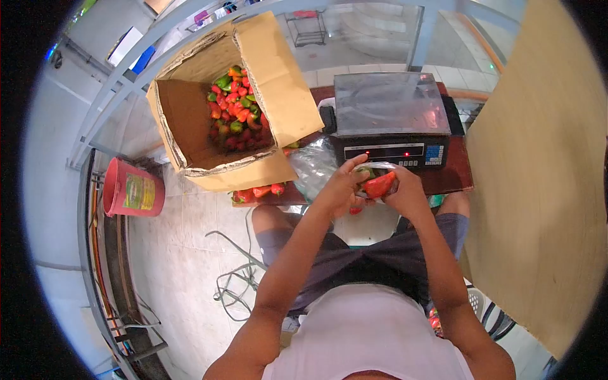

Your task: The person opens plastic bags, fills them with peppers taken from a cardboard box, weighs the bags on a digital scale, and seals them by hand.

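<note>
My left hand [342,190] and my right hand [405,189] are closed on the two sides of a small clear plastic bag [384,166]. Inside the bag a red pepper [379,185] shows, with something green beside it. Both hands are above my lap, just in front of a digital scale [392,154] with lit red digits and a metal tray [391,104]. To the left, an open cardboard box [285,82] holds many red and green peppers [237,107]. Crumpled clear plastic [312,166] lies between box and scale. My palms hide part of the bag.
Several loose red peppers [259,191] lie at the edge of the dark red table [461,166], below the box flap. A red bucket [158,196] stands on the floor at left. Tangled green strapping [237,285] lies on the tiles. A wooden panel [538,190] rises at right.
</note>
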A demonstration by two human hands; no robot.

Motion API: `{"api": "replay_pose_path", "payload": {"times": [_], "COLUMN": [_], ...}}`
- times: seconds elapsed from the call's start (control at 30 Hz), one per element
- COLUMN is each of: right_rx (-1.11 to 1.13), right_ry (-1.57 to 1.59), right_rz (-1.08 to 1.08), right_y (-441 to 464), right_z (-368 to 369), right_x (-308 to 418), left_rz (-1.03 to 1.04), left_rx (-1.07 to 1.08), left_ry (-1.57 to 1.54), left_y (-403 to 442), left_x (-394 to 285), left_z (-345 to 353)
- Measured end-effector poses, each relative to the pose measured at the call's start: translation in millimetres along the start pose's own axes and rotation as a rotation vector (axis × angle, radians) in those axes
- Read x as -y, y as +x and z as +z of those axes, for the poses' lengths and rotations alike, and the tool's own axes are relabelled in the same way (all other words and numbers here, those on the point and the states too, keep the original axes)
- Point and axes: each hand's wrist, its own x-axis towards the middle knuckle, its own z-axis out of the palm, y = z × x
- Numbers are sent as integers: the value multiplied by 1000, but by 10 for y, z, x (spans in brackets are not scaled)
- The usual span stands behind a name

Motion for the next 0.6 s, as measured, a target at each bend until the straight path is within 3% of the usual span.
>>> {"api": "replay_pose_path", "payload": {"times": [0.23, 0.27, 0.4, 0.5, 0.57, 0.6], "right_rx": [103, 47, 12, 79, 100, 73], "right_ry": [-36, -61, -93, -83, -27, -20], "right_rz": [50, -29, -76, 7, 10, -13], "right_y": [-14, -33, -119, -71, -61, -127], "right_z": [-114, -98, -225, -297, -343, -339], "right_x": [229, 222, 365, 254, 258, 204], "left_rz": [34, -14, 153, 483, 640, 654], "left_rx": [-27, -56, 103, 99, -28, -289], "left_ry": [115, 102, 409, 687, 586, 665], "left_y": [-306, -351, -700, -1033, -1066, -1055], "left_x": [-158, -194, -336, -894, -1487, -1799], "left_z": [197, 203, 140, -231, -759, -1026]}}
